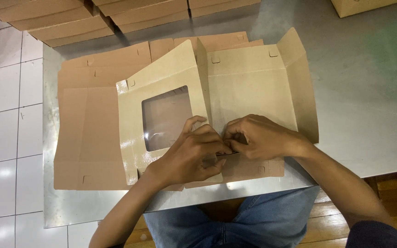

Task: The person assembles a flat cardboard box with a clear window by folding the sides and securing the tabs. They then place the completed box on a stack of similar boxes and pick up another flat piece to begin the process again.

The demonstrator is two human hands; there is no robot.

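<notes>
Both my hands meet at the centre of the frame, low on the half-folded box (249,87). My left hand (190,157) lies over the lower edge of the window lid (161,119), fingers curled and pressed close together, thumb tip pushing down on a cardboard flap at the fold. My right hand (260,137) comes in from the right, fingers bunched tight, tips pinching that same flap right where the lid panel meets the box's base panel. The two sets of fingertips are touching each other.

The box is kraft brown, opened out, with one side wall standing up at the right of centre and another slanting along the top. Its lid carries a square clear window and tilts up toward the left. Under it lies a stack of flat blanks (88,138), spreading to the left of centre, all on a steel table (368,92).

In the upper left, more stacked flat cartons (56,20) sit along the table's far edge. A finished carton's corner (364,5) peeks in at the upper right. White floor tiles (5,115) run down the left, and my blue jeans (253,220) show at the bottom.
</notes>
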